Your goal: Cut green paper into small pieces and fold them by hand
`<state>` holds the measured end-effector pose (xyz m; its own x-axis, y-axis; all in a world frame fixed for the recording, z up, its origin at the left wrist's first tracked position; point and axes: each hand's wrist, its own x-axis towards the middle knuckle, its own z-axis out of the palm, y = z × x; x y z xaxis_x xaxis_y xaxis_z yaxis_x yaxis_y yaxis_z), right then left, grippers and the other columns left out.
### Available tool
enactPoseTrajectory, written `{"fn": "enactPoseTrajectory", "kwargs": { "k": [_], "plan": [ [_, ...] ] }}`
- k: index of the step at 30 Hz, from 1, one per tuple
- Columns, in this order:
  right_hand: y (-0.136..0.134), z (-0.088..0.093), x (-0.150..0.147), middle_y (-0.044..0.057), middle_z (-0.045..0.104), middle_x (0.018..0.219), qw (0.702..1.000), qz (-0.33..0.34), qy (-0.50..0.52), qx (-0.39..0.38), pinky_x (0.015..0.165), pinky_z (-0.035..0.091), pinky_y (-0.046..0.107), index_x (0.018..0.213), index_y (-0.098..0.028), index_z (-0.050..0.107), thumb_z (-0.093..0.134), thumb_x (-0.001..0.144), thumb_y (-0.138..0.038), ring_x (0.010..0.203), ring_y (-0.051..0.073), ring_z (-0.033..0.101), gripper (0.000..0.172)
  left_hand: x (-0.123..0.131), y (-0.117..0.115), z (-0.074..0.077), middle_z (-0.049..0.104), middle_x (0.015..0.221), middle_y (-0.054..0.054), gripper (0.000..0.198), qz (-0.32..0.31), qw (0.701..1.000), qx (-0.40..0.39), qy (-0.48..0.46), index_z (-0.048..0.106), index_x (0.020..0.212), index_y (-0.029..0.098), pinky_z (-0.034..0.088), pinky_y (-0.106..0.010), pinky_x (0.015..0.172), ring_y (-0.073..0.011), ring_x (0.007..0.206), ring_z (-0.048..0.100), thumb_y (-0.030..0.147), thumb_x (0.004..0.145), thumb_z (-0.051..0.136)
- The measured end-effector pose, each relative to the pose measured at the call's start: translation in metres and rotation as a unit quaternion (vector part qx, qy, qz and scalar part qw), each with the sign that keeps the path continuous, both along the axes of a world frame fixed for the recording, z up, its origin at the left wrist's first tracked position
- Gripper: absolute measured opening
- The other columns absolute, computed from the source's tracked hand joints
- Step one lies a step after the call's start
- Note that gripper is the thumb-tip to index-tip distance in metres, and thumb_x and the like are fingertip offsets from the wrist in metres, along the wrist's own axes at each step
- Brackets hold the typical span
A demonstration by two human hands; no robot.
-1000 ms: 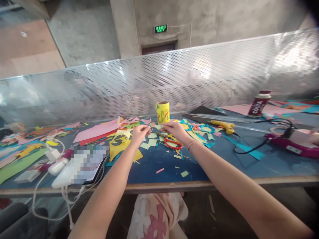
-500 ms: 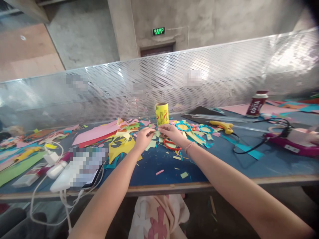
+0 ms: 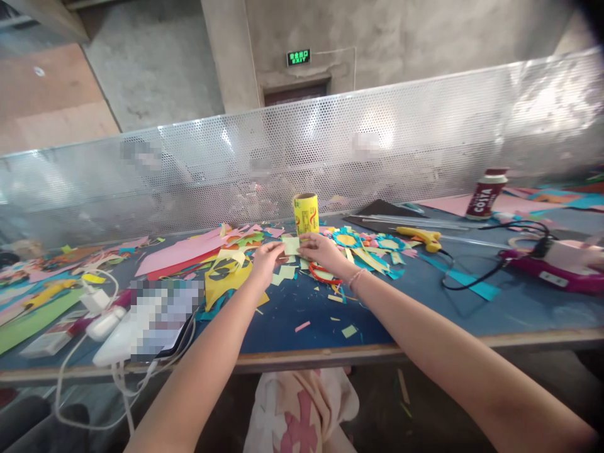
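Note:
Between my hands is a small pale green piece of paper, held up with its flat side showing. My left hand pinches its left edge, and the fingertips of my right hand grip its right side. Just behind the right hand stands a yellow cardboard tube, upright on the table. More pale green paper pieces lie below the hands. Close under the right hand is a red loop-shaped thing, partly covered. Blue paper rings with yellow centres lie to its right.
Yellow cut paper and pink sheets lie left. A phone and white cables are at the front left. On the right are a yellow glue gun, a magenta power strip and a dark red bottle. Perforated metal panel behind.
My hands have drawn slightly apart. The pale green paper now shows its flat face between them, where before it was hardly visible at the fingertips.

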<state>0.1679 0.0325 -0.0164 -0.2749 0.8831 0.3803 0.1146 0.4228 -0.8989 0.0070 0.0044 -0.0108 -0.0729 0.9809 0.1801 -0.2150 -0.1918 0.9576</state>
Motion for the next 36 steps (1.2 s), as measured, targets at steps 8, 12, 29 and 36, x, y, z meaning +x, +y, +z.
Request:
{"fn": "enactPoseTrajectory", "kwargs": {
  "k": [8,12,29,36],
  "plan": [
    [-0.001,0.0,-0.002,0.004,0.068,0.079,1.0,-0.003,-0.004,-0.018,0.06,0.048,0.023,0.101,-0.015,0.059,0.062,0.072,-0.019,0.065,0.011,0.06,0.03,0.002,-0.003,0.003,0.055,0.066,0.001,0.013,-0.034,0.998,-0.044,-0.014,0.054,0.074,0.017,0.049,-0.026,0.055,-0.0109,0.056,0.058,0.023,0.067,0.063],
    [-0.001,0.008,0.007,0.007,0.068,0.084,0.995,-0.036,-0.098,-0.01,0.063,0.049,0.025,0.104,-0.015,0.058,0.052,0.08,-0.025,0.072,0.014,0.062,0.027,0.002,-0.003,0.004,0.053,0.068,0.002,0.011,-0.03,0.998,-0.046,-0.026,0.049,0.074,0.017,0.048,-0.025,0.051,-0.0125,0.056,0.061,0.02,0.071,0.059],
    [-0.008,0.004,0.028,0.026,0.05,0.114,0.782,-0.151,-0.604,0.029,0.072,0.043,0.036,0.105,-0.007,0.055,0.058,0.069,-0.043,0.096,0.033,0.056,0.05,-0.016,0.013,-0.001,0.057,0.061,0.002,0.014,0.08,0.997,0.004,-0.022,0.06,0.067,0.014,0.046,-0.024,0.056,-0.0076,0.05,0.052,0.022,0.059,0.069],
    [-0.01,0.002,0.023,0.018,0.063,0.093,0.812,-0.196,-0.548,0.038,0.067,0.044,0.033,0.111,-0.008,0.05,0.053,0.074,-0.032,0.087,0.029,0.061,0.044,-0.021,0.012,0.003,0.053,0.066,0.002,0.015,0.112,0.993,0.021,-0.029,0.058,0.065,0.015,0.045,-0.021,0.054,-0.007,0.056,0.048,0.024,0.059,0.068]
  ]
}}
